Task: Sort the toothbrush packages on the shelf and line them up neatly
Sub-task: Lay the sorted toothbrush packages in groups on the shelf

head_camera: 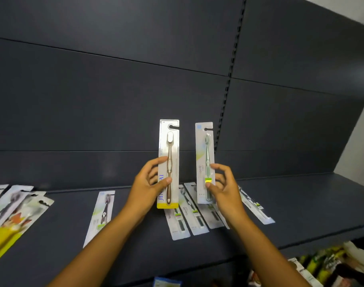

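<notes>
Landmark: dark grey shelf board, matte and flat; all places below are given from it.
Left hand: raised above the shelf board, thumb on the front and fingers curled behind the lower half of the gold toothbrush package.
Right hand: raised above the shelf board, just right of the left hand, thumb and fingertips pinching the lower part of the green toothbrush package.
Held packages: two, both upright, side by side and apart, hook slots at the top.
Gold toothbrush package: long narrow card with a clear blister, gold handle, white head, yellow band at the bottom edge, blue lettering along the left side.
Green toothbrush package: slimmer pale card with a clear blister, pale green brush, a yellow-green label by the thumb.
Loose cluster on the shelf board: flat packages fanned beneath both hands, at least four (edges partly hidden by the hands).
Single package: lies flat on the shelf board, left of the hands, slanted.
Left pile: several overlapping packages at the board's left end, blurred; count not readable.
Back panel: dark grey sheets behind the shelf board, with a slotted upright.
</notes>
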`<action>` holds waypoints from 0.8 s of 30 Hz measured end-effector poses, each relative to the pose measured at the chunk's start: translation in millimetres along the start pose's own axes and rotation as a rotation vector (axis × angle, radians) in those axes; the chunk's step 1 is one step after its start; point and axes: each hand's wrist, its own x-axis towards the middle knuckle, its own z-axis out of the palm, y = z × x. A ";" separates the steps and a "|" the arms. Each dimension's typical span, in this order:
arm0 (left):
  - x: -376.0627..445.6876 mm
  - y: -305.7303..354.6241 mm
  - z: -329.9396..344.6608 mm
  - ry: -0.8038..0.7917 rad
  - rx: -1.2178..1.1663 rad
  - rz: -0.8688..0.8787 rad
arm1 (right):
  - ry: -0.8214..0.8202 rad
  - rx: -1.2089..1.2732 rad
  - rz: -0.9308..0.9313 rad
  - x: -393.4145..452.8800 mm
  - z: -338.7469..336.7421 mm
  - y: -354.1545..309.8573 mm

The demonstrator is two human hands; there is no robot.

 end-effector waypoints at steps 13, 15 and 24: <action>-51.1 10.2 54.6 0.237 0.075 -0.001 | -0.289 -0.178 0.260 16.1 -40.2 67.6; -55.2 12.0 57.3 0.252 0.090 -0.006 | -0.301 -0.224 0.282 20.5 -38.6 77.6; -66.1 9.2 51.9 0.272 0.121 -0.034 | -0.321 -0.528 0.168 24.1 -32.5 85.4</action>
